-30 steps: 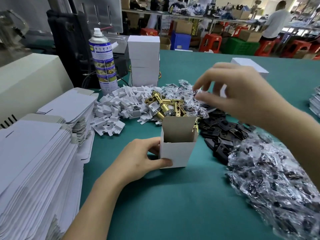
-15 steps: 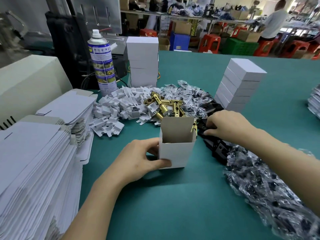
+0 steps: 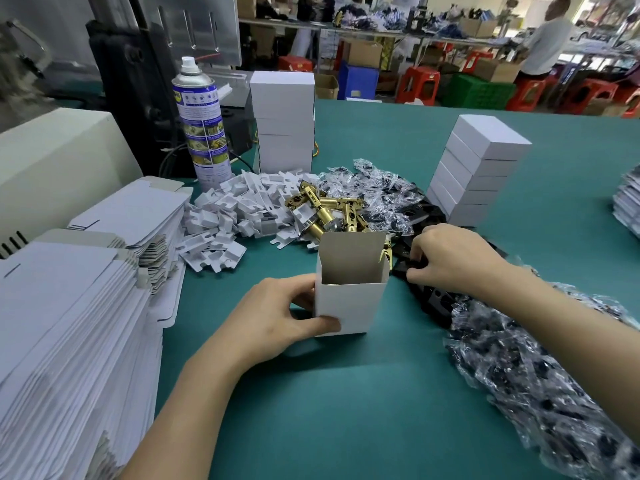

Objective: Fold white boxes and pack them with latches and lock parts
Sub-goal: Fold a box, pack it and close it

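Observation:
An open white box (image 3: 349,306) stands upright on the green table (image 3: 346,393), its top flap raised. My left hand (image 3: 277,317) grips its left side, thumb across the front. To the right, my right hand (image 3: 446,258) reaches down into a pile of black lock plates (image 3: 433,299), fingers curled on one. Brass latches (image 3: 332,213) lie just behind the box. White cardboard inserts (image 3: 235,216) are heaped to the left of them. Small clear bags of parts (image 3: 374,188) lie behind the latches.
Flat unfolded boxes (image 3: 69,306) are stacked high at the left. Two stacks of closed white boxes (image 3: 282,123) (image 3: 478,171) stand behind, with a spray can (image 3: 202,123) at the left. More bagged parts (image 3: 540,375) spread along the right. A person stands at far benches.
My right hand came down from above the pile and now rests in the black plates, fingers closing on one. My left hand and the box have stayed put.

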Demonstrator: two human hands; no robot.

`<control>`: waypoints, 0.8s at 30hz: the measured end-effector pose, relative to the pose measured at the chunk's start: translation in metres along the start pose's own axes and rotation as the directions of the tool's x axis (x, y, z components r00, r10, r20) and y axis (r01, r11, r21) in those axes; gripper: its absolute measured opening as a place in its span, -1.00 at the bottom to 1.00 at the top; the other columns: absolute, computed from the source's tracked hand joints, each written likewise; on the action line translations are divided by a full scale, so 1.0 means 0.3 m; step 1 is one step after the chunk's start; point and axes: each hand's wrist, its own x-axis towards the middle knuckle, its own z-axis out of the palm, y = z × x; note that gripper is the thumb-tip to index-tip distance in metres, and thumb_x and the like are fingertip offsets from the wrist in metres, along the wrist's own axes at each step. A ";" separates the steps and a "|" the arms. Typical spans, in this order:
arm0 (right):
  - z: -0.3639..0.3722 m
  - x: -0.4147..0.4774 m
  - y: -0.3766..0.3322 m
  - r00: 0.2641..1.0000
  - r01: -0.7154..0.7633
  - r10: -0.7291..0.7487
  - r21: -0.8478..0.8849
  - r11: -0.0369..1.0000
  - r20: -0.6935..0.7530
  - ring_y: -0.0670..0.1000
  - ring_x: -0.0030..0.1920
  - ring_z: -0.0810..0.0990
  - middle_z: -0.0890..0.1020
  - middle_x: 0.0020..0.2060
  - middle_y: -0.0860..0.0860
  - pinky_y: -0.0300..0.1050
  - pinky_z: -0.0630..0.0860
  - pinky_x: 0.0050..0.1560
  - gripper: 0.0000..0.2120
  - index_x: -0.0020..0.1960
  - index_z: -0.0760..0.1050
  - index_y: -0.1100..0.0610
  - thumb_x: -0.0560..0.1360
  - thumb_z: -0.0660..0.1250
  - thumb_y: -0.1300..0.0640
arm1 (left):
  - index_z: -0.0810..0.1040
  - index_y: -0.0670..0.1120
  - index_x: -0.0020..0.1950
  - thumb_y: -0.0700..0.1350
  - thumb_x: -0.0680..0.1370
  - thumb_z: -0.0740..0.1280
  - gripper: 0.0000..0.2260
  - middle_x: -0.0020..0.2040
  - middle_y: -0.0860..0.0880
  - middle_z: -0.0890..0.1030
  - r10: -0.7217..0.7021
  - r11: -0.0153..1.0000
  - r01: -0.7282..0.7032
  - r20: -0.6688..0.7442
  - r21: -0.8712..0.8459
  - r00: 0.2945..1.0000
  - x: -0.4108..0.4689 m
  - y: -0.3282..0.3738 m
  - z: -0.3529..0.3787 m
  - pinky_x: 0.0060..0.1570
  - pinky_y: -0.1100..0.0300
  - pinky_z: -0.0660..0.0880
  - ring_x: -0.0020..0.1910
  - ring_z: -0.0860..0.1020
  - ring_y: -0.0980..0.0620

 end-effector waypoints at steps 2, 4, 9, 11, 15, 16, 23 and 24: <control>-0.012 -0.007 0.003 0.997 -0.067 0.068 0.059 0.996 -0.022 0.16 -0.09 0.64 0.69 -0.15 0.08 -0.05 0.54 -0.22 -0.65 -0.05 0.65 0.17 0.45 0.35 -0.12 | 0.65 0.30 0.19 -0.01 0.49 0.58 -0.66 -0.03 0.25 0.72 -0.001 1.000 0.001 0.000 -0.002 1.000 -0.001 0.001 0.001 -0.03 0.20 0.59 -0.10 0.66 0.28; -0.026 -0.010 0.016 0.985 -0.151 0.167 0.228 0.962 -0.053 0.17 -0.16 0.62 0.68 -0.21 0.11 -0.04 0.49 -0.23 -0.66 -0.10 0.61 0.18 0.50 0.30 -0.10 | 0.66 0.29 0.19 -0.02 0.49 0.59 -0.66 -0.03 0.23 0.72 0.000 1.000 0.000 -0.001 -0.008 1.000 -0.002 0.000 0.000 -0.03 0.20 0.59 -0.06 0.66 0.24; -0.053 -0.001 0.057 0.947 -0.310 0.183 0.904 0.293 0.265 0.14 -0.19 0.75 0.75 -0.14 0.17 -0.07 0.62 -0.30 -0.72 0.11 0.56 0.18 0.69 0.22 -0.02 | 0.66 0.30 0.20 -0.01 0.49 0.59 -0.66 -0.01 0.21 0.73 -0.008 1.000 0.008 0.000 -0.007 1.000 0.001 0.001 0.001 0.07 0.07 0.63 0.01 0.67 0.21; -0.047 -0.001 0.059 0.937 -0.341 0.099 0.937 0.072 0.334 0.17 -0.12 0.77 0.71 0.00 0.21 -0.13 0.64 -0.37 -0.80 0.12 0.54 0.17 0.68 0.29 0.03 | 0.66 0.30 0.20 -0.01 0.49 0.59 -0.65 0.00 0.21 0.73 -0.012 1.000 0.012 0.000 -0.008 1.000 0.001 0.004 0.003 0.11 0.02 0.63 0.02 0.67 0.20; -0.002 0.012 0.053 0.950 -0.306 0.122 0.938 0.164 0.288 0.11 -0.14 0.78 0.62 0.05 0.00 -0.11 0.64 -0.38 -0.89 0.07 0.52 0.08 0.67 0.32 0.04 | 0.66 0.30 0.20 -0.02 0.49 0.59 -0.65 -0.01 0.21 0.73 -0.016 1.000 0.016 -0.002 -0.013 1.000 -0.002 0.006 0.000 0.13 0.01 0.63 0.02 0.67 0.20; 0.006 0.015 0.051 0.954 -0.289 0.154 0.920 0.266 0.255 0.05 -0.16 0.77 0.65 0.01 -0.02 -0.11 0.63 -0.37 -0.88 0.06 0.53 0.06 0.66 0.33 0.01 | 0.66 0.30 0.20 -0.02 0.49 0.59 -0.65 -0.01 0.21 0.73 -0.016 1.000 0.016 -0.002 -0.013 1.000 -0.003 0.007 -0.001 0.13 0.01 0.63 0.01 0.67 0.20; -0.014 0.024 0.051 0.910 -0.159 0.334 0.539 0.827 -0.244 0.11 -0.15 0.58 0.62 -0.26 -0.06 -0.06 0.39 -0.20 -0.80 -0.06 0.55 0.04 0.61 0.33 -0.08 | 0.66 0.31 0.20 -0.02 0.49 0.59 -0.65 -0.03 0.25 0.72 -0.007 1.000 0.007 -0.003 -0.010 1.000 -0.005 0.009 0.000 0.12 0.04 0.63 0.01 0.67 0.22; -0.030 0.021 0.050 0.911 -0.120 0.323 0.585 0.802 -0.257 0.10 -0.16 0.61 0.65 -0.25 -0.03 -0.06 0.43 -0.20 -0.81 -0.05 0.54 0.06 0.63 0.32 -0.05 | 0.66 0.31 0.20 -0.02 0.49 0.59 -0.65 -0.03 0.26 0.72 -0.007 1.000 0.007 -0.003 -0.008 1.000 -0.005 0.009 -0.001 0.11 0.05 0.63 0.00 0.67 0.23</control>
